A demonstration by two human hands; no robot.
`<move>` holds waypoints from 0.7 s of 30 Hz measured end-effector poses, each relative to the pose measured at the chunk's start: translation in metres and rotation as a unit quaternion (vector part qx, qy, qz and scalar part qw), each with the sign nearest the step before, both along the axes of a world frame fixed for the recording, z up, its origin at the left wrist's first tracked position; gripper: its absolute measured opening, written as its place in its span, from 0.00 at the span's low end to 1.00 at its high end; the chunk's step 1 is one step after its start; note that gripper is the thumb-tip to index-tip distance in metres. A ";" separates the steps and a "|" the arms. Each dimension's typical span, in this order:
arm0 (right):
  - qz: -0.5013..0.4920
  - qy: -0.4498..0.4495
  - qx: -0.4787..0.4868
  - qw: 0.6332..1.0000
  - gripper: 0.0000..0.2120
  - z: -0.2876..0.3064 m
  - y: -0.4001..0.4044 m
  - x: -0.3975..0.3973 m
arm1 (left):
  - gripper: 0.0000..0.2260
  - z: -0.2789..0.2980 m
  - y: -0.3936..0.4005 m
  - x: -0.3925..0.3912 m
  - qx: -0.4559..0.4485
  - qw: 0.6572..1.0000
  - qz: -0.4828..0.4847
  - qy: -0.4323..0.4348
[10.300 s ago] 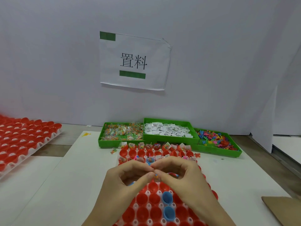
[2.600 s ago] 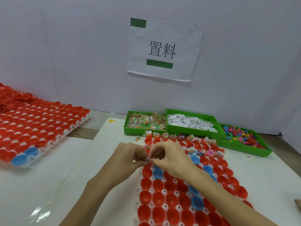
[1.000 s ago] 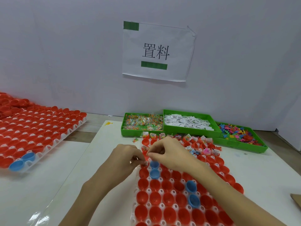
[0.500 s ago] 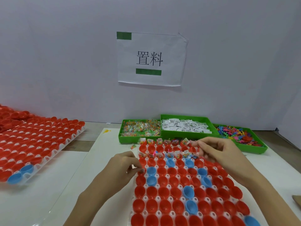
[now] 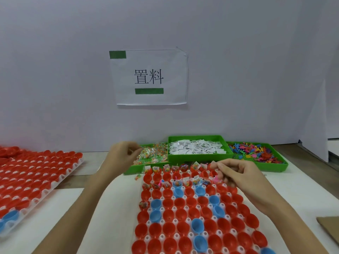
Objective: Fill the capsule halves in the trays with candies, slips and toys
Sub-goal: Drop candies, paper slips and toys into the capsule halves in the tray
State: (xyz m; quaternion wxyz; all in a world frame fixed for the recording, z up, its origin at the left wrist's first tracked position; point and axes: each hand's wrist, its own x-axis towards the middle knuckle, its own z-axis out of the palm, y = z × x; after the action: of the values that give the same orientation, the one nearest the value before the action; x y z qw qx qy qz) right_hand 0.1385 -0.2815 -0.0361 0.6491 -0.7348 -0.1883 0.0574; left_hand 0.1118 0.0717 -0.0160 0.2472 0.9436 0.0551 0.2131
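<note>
Red and blue plastic capsule halves (image 5: pixel 185 215) sit mouths-up in a white moulded tray (image 5: pixel 176 235) on the white table (image 5: pixel 113 213). Only the far rows hold wrapped candies and small toys. The left hand (image 5: pixel 122 155) hovers at the green bin of wrapped candies (image 5: pixel 154 154), fingers curled inward (whether they grip a packet cannot be told). The right hand (image 5: pixel 238 173) hangs over the tray's far right corner, fingertips loosely pinched together; what they hold, if anything, is unclear. Beside the candies stand a green bin of white paper slips (image 5: pixel 197 149) and a green bin of coloured toys (image 5: pixel 256 153).

Red, blue capsule halves (image 5: pixel 183 213); green bins (image 5: pixel 198 157); white slips (image 5: pixel 196 149).
</note>
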 end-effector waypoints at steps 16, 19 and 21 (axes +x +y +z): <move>-0.047 -0.005 0.017 0.999 0.10 -0.006 -0.003 0.007 | 0.04 -0.023 -0.022 0.102 0.074 0.972 0.039 0.219; -0.053 -0.007 0.013 0.998 0.11 -0.008 -0.004 0.008 | 0.08 -0.024 -0.017 0.094 0.085 0.982 0.052 0.162; -0.054 -0.010 0.011 0.998 0.11 -0.009 -0.005 0.009 | 0.05 -0.024 -0.016 0.079 0.078 0.992 0.056 0.081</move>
State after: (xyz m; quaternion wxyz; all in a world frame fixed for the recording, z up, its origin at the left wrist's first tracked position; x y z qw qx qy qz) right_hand 0.1479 -0.2870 -0.0455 0.6572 -0.7374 -0.1556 0.0129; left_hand 0.1908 0.0556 -0.0405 0.1556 0.9696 0.1107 0.1528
